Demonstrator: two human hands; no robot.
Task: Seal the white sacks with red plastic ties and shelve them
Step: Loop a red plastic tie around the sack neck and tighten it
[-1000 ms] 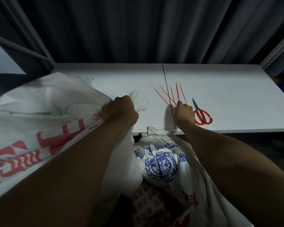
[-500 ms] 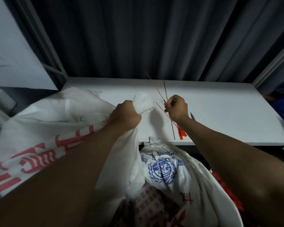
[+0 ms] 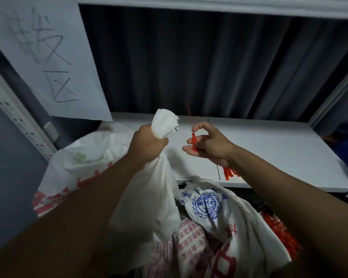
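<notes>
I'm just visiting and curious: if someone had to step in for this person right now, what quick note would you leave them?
Left hand: fist shut around the gathered neck of the white sack, mouth bunched above the fist.
Right hand: pinching one red tie upright, beside the neck, not yet around it.
More red ties lie on the white shelf. A second sack with a blue emblem sits below, apparently untied.
Done: neck gathered, tie picked.
Left: loop and tighten the tie, shelve the sack, then handle the other.

Paper sheet (image 3: 48,57) reads "区"; sack (image 3: 199,247) print shows "市北区".
</notes>
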